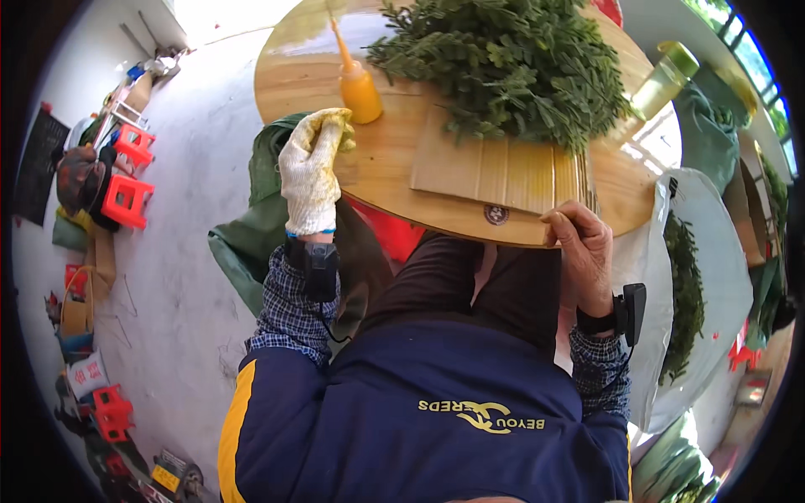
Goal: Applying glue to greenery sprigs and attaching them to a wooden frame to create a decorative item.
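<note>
My left hand (314, 172), in a white and yellow work glove, rests on the left rim of a round wooden table (381, 163), fingers curled, nothing visibly in it. An orange squeeze bottle (359, 90) stands just beyond it. My bare right hand (581, 247) grips the table's near edge, right below a wooden cutting board (503, 176). A big heap of green leafy sprigs (511, 63) lies across the far part of the board and table.
A green-lidded jar (667, 80) stands at the table's right edge. A white sack (713, 268) with more greens lies at my right. Red plastic stools (126, 197) and clutter line the left wall. A green bag (251, 235) hangs below the table.
</note>
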{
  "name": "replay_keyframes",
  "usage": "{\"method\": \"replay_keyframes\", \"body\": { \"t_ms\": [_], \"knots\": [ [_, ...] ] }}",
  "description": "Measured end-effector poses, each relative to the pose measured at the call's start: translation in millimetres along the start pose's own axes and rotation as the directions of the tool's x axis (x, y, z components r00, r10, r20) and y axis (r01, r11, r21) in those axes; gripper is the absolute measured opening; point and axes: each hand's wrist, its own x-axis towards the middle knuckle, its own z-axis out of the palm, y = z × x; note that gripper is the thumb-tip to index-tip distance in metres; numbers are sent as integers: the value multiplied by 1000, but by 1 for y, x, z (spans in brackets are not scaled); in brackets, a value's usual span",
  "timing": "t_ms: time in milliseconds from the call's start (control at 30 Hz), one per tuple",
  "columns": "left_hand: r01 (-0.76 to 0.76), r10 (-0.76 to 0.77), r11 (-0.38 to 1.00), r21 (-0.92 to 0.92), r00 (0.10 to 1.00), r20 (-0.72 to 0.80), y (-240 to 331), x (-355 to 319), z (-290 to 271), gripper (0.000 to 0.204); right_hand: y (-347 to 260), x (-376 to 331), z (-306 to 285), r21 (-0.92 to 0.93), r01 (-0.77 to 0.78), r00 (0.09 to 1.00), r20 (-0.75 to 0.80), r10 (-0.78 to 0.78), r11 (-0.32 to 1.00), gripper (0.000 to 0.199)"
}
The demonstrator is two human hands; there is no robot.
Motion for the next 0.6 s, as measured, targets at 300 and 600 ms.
{"method": "replay_keyframes", "body": {
  "t_ms": [300,600],
  "knots": [
    [-151,158,984,91,985,-70,-32,69,-11,52,32,15,12,235,-113,991,-41,126,965,20],
    [-200,219,897,395,976,-4,-49,71,-5,64,42,13,11,210,-47,998,-31,54,977,18]
  ]
}}
